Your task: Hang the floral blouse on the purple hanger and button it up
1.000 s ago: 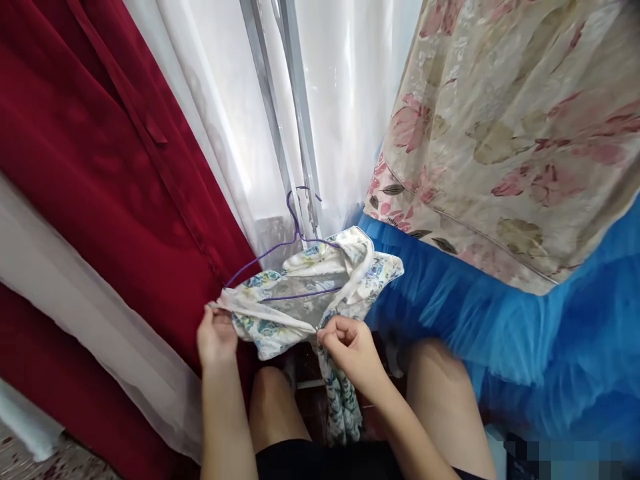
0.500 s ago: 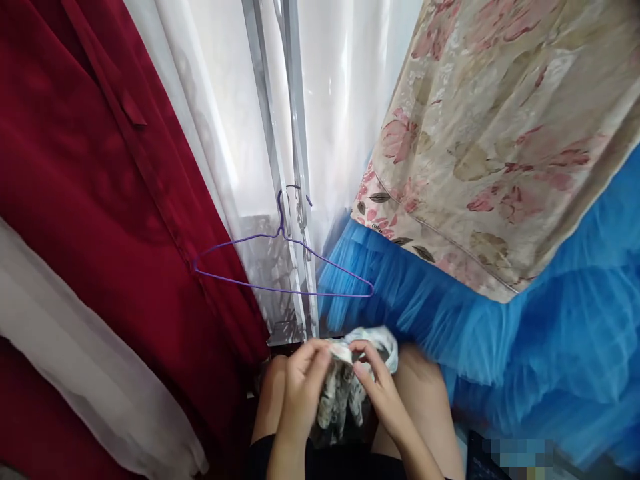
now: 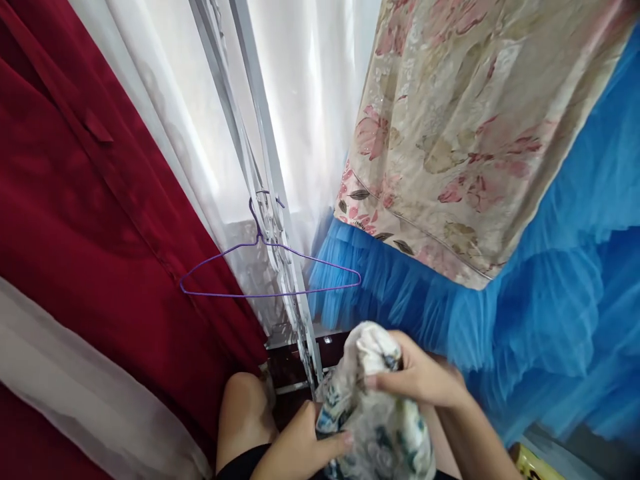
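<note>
A bunched white cloth with a blue and green floral print [image 3: 383, 427] is held up over my lap. My left hand [image 3: 313, 440] grips its lower left side, thumb across the front. My right hand [image 3: 423, 373] clasps the upper right part, thumb in front and fingers behind the fabric. What kind of garment it is, I cannot make out. Beyond the hands, a purple wire hanger [image 3: 270, 294] hangs by its hook from a grey metal rack [image 3: 260, 133], with nothing on it.
A dark red curtain-like cloth [image 3: 115, 253] hangs on the left, with white curtain [image 3: 310, 100] behind the rack. To the right hang a beige floral cloth [image 3: 440, 147] and blue tulle [image 3: 545, 300]. A yellow object [image 3: 535, 463] shows at the lower right edge.
The floral cloth has come up nearer to me and is gathered into a bunch. My right hand has moved right and up, my left hand lower. The view has shifted.
</note>
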Motion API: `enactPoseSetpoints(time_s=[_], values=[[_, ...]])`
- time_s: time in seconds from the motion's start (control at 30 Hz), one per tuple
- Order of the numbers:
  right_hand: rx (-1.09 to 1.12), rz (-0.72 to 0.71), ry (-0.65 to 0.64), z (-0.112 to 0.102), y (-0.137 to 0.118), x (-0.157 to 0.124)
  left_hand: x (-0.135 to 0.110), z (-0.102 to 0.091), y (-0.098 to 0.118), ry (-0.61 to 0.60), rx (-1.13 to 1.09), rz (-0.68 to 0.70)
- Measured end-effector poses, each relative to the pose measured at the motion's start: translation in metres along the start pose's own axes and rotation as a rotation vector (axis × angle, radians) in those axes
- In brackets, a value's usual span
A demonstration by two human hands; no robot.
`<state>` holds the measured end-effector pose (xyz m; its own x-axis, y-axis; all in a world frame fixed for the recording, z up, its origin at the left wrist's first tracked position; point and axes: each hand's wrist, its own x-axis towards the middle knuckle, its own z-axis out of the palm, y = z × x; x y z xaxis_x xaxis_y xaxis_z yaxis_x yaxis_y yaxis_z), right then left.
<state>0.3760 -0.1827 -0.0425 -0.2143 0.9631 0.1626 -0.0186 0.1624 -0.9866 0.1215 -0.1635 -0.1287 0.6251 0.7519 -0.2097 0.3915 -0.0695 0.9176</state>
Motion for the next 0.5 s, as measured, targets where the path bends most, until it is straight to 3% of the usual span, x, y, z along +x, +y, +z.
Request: enactPoseSetpoints(time_s=[0.13, 0.3, 0.37, 0.5], values=[[-0.226, -0.256, 0.273, -0.043, -0.025, 0.033, -0.005, -0.013, 0.000, 0.173, 0.194, 0.082], [-0.387, -0.387, 0.570, -0.063, -0.037, 0.103, -0.011, -0.043, 0.034, 0.578, -0.075, 0.297], [-0.374, -0.389, 0.591, -0.062, -0.043, 0.133, -0.016, -0.047, 0.047, 0.608, -0.176, 0.333], [-0.322, -0.288, 0.394, -0.048, -0.057, 0.185, -0.030, -0.046, 0.055, 0.598, -0.322, 0.320]])
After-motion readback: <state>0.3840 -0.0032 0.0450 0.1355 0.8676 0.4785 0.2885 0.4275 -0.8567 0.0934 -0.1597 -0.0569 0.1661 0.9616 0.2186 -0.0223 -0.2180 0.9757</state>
